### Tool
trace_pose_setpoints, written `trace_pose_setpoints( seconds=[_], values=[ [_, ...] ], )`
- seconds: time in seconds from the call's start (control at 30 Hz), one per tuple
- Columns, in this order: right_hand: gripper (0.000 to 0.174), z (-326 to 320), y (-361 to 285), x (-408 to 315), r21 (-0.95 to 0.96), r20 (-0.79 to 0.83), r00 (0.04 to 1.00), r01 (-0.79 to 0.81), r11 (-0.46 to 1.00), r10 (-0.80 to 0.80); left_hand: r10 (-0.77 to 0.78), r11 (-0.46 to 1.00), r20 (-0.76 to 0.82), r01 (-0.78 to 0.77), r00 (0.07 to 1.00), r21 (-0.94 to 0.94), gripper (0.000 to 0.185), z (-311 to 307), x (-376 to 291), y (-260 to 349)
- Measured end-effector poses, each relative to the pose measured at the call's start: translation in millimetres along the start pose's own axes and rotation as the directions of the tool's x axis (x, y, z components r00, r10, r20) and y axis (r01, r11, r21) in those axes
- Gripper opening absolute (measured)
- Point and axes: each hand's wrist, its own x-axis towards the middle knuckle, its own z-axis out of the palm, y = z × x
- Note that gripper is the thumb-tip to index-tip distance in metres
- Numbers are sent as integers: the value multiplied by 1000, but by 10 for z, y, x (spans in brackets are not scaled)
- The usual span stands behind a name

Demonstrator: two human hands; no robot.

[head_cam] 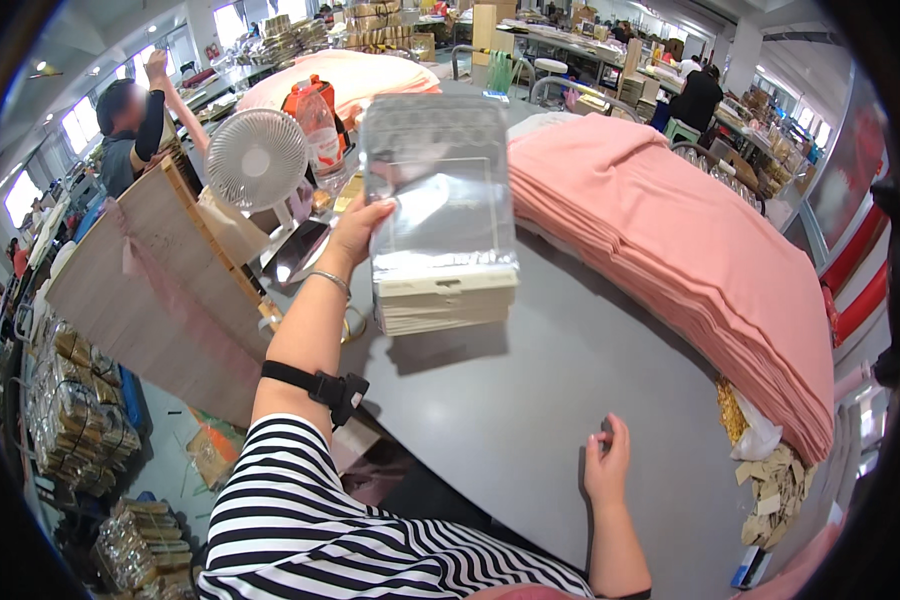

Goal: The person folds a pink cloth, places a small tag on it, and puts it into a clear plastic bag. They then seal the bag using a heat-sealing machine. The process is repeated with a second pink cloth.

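My left hand (360,232) grips the left edge of a thick stack of clear plastic packaging bags (442,210). Cream card strips (446,304) line the near end of the stack. It casts a shadow on the grey tabletop (450,435); whether it touches the surface I cannot tell. My right hand (607,457) is at the near right part of the table, holding nothing, its fingers loosely bent and apart from the thumb. Beyond it, along the right side, lies a tall pile of folded pink fabric (667,202).
A white fan (255,161), a plastic bottle (322,142) and a phone (296,251) stand left of the stack. A board (172,292) leans by the table's left edge. Small cardboard pieces (772,495) lie at right. A co-worker (124,135) raises an arm at left.
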Motion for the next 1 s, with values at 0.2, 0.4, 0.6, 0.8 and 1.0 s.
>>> trace_pose_setpoints(
  seconds=[0.2,0.4,0.6,0.8,1.0],
  values=[
    [43,65,-74,-15,-79,-27,999,-39,996,37,-377,867,-376,465,846,177,30,-914,599,-779],
    [40,43,-105,-37,-70,-35,997,-70,995,68,-108,894,-343,242,933,377,24,-1164,689,-916],
    [37,52,-126,-22,-111,-40,999,-36,993,32,-114,267,-400,415,910,870,31,-1174,687,-725],
    [36,36,-127,-23,-126,-27,998,-58,990,55,84,-121,-321,330,943,936,57,-442,445,-368],
    [34,54,-131,-21,-74,-46,998,-56,996,53,-268,-307,54,-139,962,941,102,478,-258,-563]
  ],
)
